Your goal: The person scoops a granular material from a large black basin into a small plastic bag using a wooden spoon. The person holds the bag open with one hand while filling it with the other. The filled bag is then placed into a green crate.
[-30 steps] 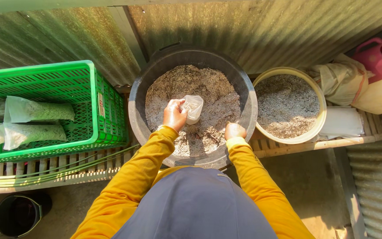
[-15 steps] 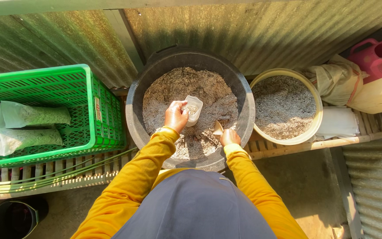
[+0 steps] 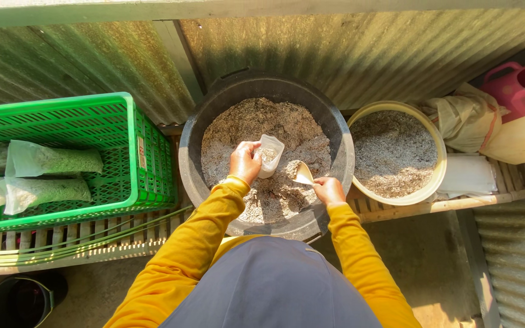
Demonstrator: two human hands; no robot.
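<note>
a small pale scoop [image 3: 302, 173] heaped with grey-brown mix is gripped in the right hand [image 3: 329, 190], a small clear plastic bag [image 3: 269, 155] is held open by the closed left hand [image 3: 245, 161], both over the large round black tub [image 3: 335, 130] of that mix

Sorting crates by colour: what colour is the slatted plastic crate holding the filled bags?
Bright green, seen best in the head view: slatted plastic crate.
</note>
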